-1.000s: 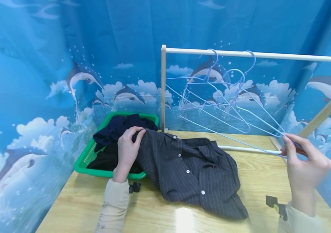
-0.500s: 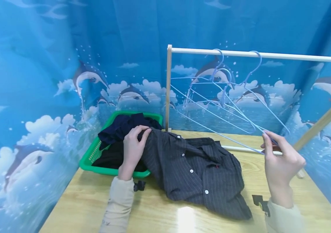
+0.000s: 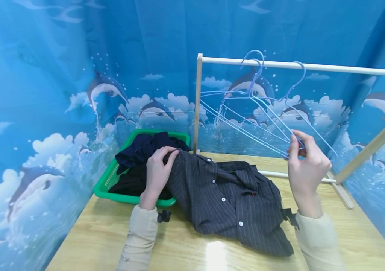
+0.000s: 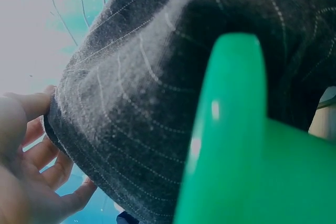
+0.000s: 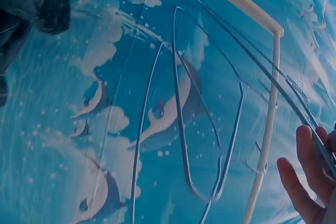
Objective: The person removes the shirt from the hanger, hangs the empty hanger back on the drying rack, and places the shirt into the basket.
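Observation:
My left hand (image 3: 156,175) pinches the edge of a dark pinstriped button-up shirt (image 3: 226,210) beside the basket. In the left wrist view the thumb of the left hand (image 4: 26,156) presses on the hem of the shirt (image 4: 121,93). Up at the right, my right hand (image 3: 305,169) grips a lower corner of a blue wire clothes hanger (image 3: 263,62). That hanger's hook stands at the height of the rack's rail, overlapping it in the head view. The right wrist view catches fingers of the right hand (image 5: 310,177) around the wire.
A green basket (image 3: 102,194) with dark clothes (image 3: 145,150) stands at the left, partly under the shirt. Behind the shirt is a rack with a white rail (image 3: 341,68), from which other hangers (image 3: 304,71) hang. A dolphin-print curtain (image 3: 145,45) encloses the table (image 3: 87,233).
My right hand has moved left and slightly up with the hanger, whose hook rose from below the rail to its height. The left hand keeps its pinch on the shirt.

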A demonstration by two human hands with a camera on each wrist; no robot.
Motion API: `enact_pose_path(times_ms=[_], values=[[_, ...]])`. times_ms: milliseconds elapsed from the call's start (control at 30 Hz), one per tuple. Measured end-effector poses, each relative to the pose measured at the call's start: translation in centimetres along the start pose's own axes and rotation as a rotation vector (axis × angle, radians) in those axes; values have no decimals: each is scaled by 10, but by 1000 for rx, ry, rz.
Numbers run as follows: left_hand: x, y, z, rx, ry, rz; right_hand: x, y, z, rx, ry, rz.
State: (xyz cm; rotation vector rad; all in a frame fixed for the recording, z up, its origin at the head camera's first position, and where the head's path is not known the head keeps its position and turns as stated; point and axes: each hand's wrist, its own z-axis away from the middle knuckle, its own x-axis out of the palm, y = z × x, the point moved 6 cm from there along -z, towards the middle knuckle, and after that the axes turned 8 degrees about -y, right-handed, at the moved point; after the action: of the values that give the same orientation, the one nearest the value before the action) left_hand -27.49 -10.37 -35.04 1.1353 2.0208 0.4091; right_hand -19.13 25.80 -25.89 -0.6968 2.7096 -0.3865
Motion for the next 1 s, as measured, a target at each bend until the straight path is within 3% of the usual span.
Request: enact_pose_path(times_ms=[200, 467, 1000], values=[[1, -1, 2, -14, -12, -13, 24, -7, -8, -12, -79, 33], [2, 6, 1, -18, -33, -22, 45, -9, 0, -6, -203, 54], [0, 6, 2, -21, -40, -32, 35, -6, 13, -50, -221, 106]])
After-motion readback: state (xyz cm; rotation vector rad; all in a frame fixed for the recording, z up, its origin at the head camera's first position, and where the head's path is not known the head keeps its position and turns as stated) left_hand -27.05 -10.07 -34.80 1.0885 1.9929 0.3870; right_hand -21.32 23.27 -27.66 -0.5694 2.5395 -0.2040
